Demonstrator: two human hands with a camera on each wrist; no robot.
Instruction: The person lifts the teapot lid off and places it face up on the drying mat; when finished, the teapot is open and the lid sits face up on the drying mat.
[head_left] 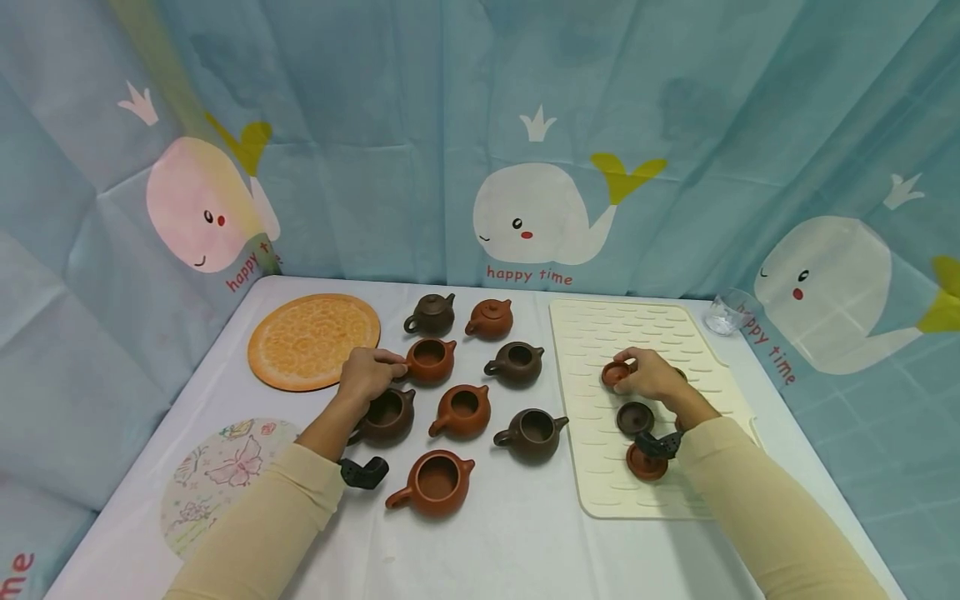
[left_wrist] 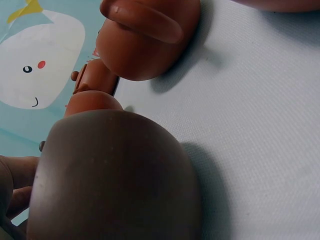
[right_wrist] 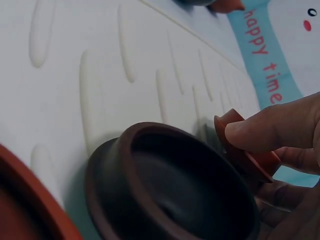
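My left hand (head_left: 367, 375) pinches the handle of a lidless red-brown teapot (head_left: 431, 360), which stands on the white cloth. Just below that hand is a lidless dark brown teapot (head_left: 390, 418); its round body (left_wrist: 115, 175) fills much of the left wrist view and hides part of the fingers. Over the cream mat, my right hand (head_left: 651, 377) holds a small red-brown teapot lid (head_left: 615, 374) between thumb and fingers. In the right wrist view the lid (right_wrist: 251, 162) is tilted, beside a dark lid (right_wrist: 107, 185) lying with its hollow side up.
More lidless teapots (head_left: 462, 412) stand in the middle, and two lidded ones (head_left: 491, 320) at the back. On the cream mat (head_left: 600, 492) lie several other lids (head_left: 647, 462). A clear glass (head_left: 724, 317) is at the back right. Two round mats, one orange (head_left: 315, 337) and one patterned (head_left: 225, 467), lie left.
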